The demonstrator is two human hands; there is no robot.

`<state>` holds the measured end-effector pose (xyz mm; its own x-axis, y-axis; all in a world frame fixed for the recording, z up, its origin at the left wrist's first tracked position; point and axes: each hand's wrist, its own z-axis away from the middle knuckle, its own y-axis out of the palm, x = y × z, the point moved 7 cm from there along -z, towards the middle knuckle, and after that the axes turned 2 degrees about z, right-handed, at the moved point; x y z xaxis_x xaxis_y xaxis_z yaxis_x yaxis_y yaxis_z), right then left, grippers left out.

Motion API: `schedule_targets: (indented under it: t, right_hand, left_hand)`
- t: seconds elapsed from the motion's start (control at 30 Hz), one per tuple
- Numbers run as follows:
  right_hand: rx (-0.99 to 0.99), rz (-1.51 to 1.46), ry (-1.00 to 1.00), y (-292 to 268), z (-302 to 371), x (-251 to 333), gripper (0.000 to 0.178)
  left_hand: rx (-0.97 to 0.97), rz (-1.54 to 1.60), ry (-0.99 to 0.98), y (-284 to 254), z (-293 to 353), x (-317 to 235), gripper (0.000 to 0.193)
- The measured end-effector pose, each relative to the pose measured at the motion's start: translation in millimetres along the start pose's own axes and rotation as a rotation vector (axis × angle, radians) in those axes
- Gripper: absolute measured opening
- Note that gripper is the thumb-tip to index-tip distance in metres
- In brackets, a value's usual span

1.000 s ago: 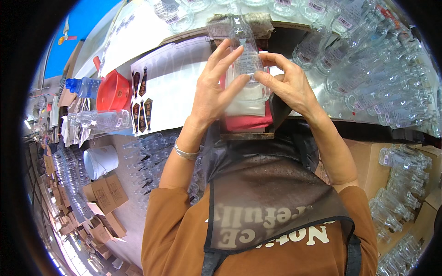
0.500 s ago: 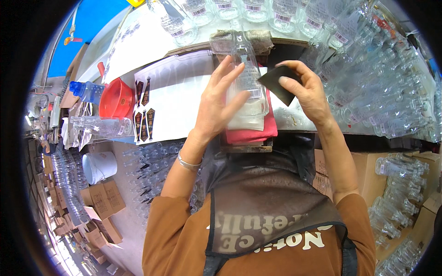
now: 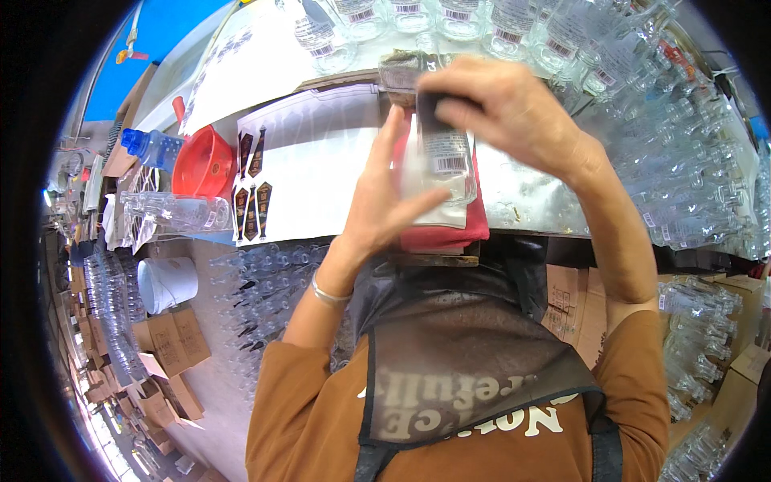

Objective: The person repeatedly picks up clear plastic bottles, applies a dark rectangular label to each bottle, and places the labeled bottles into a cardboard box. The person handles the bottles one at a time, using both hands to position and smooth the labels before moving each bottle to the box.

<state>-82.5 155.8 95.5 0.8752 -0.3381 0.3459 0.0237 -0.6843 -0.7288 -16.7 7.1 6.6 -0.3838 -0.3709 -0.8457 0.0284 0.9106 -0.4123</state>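
Note:
A clear glass bottle [image 3: 459,186] with printed text and a barcode label lies in front of me, its neck pointing away onto a grey cloth-wrapped rest [image 3: 397,74]. Under it are a white cloth and a red cloth [image 3: 480,215]. My right hand [image 3: 522,116], blurred, grips a dark flat scraper card [image 3: 434,112] over the upper part of the bottle; whether the card touches the glass is unclear. Along the bottle's left side my left hand [image 3: 377,197] is held open, thumb spread toward the base. Left of it lies a white sheet [image 3: 317,173] with several dark tie-shaped decals [image 3: 254,210].
Many labelled bottles [image 3: 458,20] stand at the back and crowd the right side [image 3: 666,153]. At left are a red bowl [image 3: 210,173], a blue-capped bottle [image 3: 152,149] and a clear bottle lying down [image 3: 173,213]. Below are a white bucket [image 3: 167,285] and cardboard boxes [image 3: 181,341].
My right hand has swung left and away from me, bringing the scraper card from beside the bottle to over its upper part. My left hand has lowered slightly, still open.

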Motion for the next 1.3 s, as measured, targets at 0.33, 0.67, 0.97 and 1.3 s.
schedule_targets:
  t: [0.33,0.67,0.97,1.3]
  right_hand:
    - [0.136,0.304,-0.067,25.2,-23.3,15.5,0.010]
    - [-0.137,0.283,0.252,-12.5,-13.1,2.4,0.016]
    - [-0.226,-0.026,0.318,-11.1,30.2,-19.1,0.023]
    - [-0.299,-0.197,0.300,-1.3,68.9,-15.3,0.020]
  left_hand:
    - [-0.072,0.003,-0.041,21.8,23.8,1.1,0.127]
    - [-0.112,0.013,-0.023,18.1,30.2,-1.2,0.128]
    - [-0.013,0.164,-0.111,10.4,32.1,15.6,0.116]
    - [0.046,0.243,-0.196,9.3,33.4,22.9,0.107]
